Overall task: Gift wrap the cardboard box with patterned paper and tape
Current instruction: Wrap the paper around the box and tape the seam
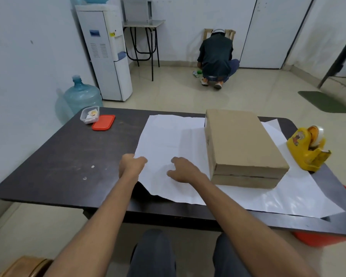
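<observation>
A brown cardboard box (242,144) lies on a large sheet of paper (172,136) spread white side up across the dark table (58,156). The box sits on the sheet's right half. My left hand (133,163) pinches the sheet's left edge near the front, fingers curled round it. My right hand (183,170) rests on the paper just left of the box, fingers loosely spread. A yellow tape dispenser (308,148) with a roll of clear tape stands on the table to the right of the box.
At the table's far left are a clear plastic container (89,114) and its orange lid (103,122). An orange bin (324,238) stands under the table's right end. A person (217,58) crouches on the floor beyond; a water dispenser (106,52) and bottle (81,94) stand at left.
</observation>
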